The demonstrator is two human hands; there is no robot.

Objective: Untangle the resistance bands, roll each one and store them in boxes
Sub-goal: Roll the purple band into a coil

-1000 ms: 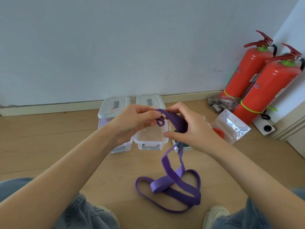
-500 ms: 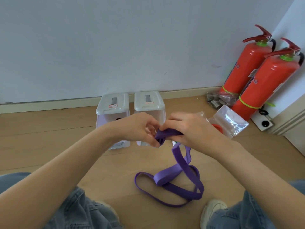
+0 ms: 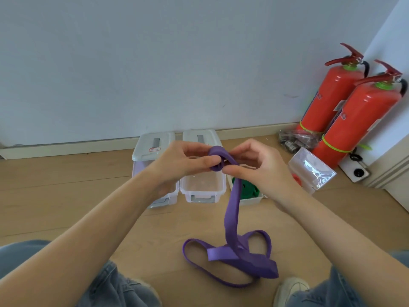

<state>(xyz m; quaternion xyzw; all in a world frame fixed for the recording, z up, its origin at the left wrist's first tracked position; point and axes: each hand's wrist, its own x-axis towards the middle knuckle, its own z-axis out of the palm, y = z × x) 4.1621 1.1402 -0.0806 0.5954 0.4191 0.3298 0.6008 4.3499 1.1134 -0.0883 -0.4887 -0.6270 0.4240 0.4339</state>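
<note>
Both hands' fingers [image 3: 212,161] pinch the purple band [image 3: 232,202] start; we keep coil tight, feeding slack from below.

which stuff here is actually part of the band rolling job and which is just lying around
Part of the job:
- purple band, pinched at its top end by left hand and right hand
- empty clear box
- closed box
- box with green band
- box with red band

Just lying about:
- two fire extinguishers
- bag of metal parts
- floor socket

boxes [image 3: 202,189] sit side by side before the wall [image 3: 155,63], extinguishers [image 3: 345,111] right.
</note>
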